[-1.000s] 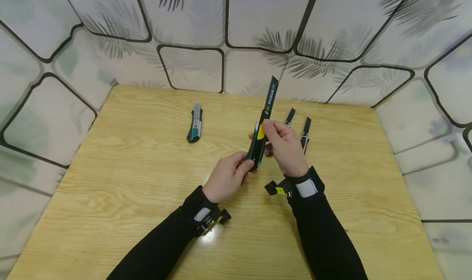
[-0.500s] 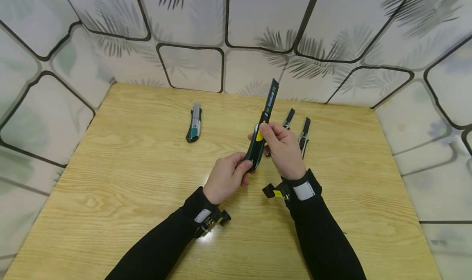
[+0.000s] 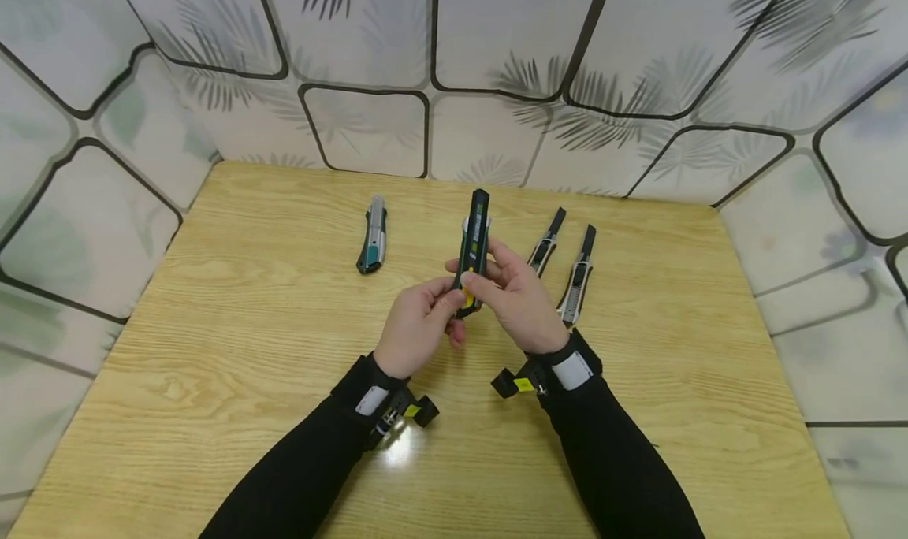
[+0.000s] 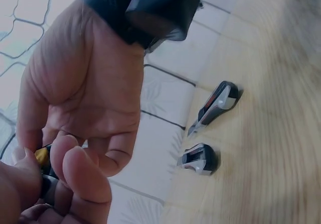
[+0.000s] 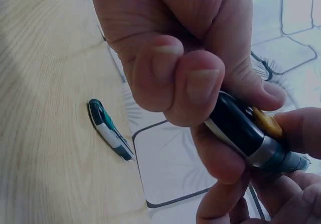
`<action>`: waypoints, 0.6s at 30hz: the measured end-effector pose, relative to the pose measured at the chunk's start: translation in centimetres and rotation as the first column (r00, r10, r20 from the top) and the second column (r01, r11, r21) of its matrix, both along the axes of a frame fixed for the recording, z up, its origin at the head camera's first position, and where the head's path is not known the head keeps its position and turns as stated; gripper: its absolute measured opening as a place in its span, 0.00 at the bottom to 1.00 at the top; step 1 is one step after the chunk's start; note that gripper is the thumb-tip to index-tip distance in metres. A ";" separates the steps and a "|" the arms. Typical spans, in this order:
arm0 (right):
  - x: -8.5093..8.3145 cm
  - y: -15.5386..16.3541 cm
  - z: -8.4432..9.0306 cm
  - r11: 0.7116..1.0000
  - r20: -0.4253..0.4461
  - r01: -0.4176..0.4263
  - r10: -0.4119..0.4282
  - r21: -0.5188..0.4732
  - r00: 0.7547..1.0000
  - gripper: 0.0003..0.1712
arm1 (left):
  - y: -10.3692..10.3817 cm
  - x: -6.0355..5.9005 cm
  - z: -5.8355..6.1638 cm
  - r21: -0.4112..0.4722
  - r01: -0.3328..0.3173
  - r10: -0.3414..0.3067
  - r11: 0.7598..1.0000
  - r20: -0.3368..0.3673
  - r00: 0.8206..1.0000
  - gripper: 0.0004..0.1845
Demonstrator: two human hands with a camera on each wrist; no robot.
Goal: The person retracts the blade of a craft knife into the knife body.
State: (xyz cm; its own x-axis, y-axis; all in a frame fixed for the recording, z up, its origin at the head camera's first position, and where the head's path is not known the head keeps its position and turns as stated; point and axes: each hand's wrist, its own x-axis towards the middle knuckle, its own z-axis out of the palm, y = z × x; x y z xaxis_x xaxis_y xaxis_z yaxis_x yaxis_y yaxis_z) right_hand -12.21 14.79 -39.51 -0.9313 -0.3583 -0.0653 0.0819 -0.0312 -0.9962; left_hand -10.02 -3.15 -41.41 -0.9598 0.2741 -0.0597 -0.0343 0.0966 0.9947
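Both hands hold a dark utility knife (image 3: 474, 232) upright over the middle of the table. Lower down, my left hand (image 3: 414, 326) grips the handle end. My right hand (image 3: 525, 306) holds it from the right, its thumb at the yellow slider (image 5: 268, 123). The black strip with printed letters lies along the knife's body, and fingers hide part of the handle. Right of the hands lie two silver-grey utility knives, the nearer one (image 3: 574, 287) beside the farther one (image 3: 542, 254), both with black blades out. At the left rests a green-and-grey utility knife (image 3: 372, 236), no blade seen.
The light wood table (image 3: 234, 350) reaches a patterned wall (image 3: 489, 137) at the back and sides. Each wrist carries a strapped-on camera, one at the left wrist (image 3: 424, 411) and one at the right wrist (image 3: 505, 383), facing each other closely.
The black strip that stuck far out of the knife's top has slid down into the body. Both hands moved slightly left and nearer, and the right thumb came down close to the left thumb.
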 end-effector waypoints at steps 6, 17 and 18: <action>0.0 -0.1 -0.4 0.999 0.004 0.003 -0.003 0.038 1.000 0.33 | 0.1 -0.2 -0.3 -0.027 -0.023 0.023 0.999 -0.019 1.000 0.17; -0.2 -0.9 -2.1 0.949 -0.049 0.137 -0.128 0.285 0.991 0.31 | 1.2 -1.3 -0.9 -0.515 -0.198 0.009 0.834 -0.347 0.938 0.15; -0.3 -0.7 -2.2 0.938 -0.056 0.133 -0.122 0.319 0.991 0.33 | 1.1 -1.8 -0.9 -0.537 -0.193 0.004 0.821 -0.333 0.943 0.15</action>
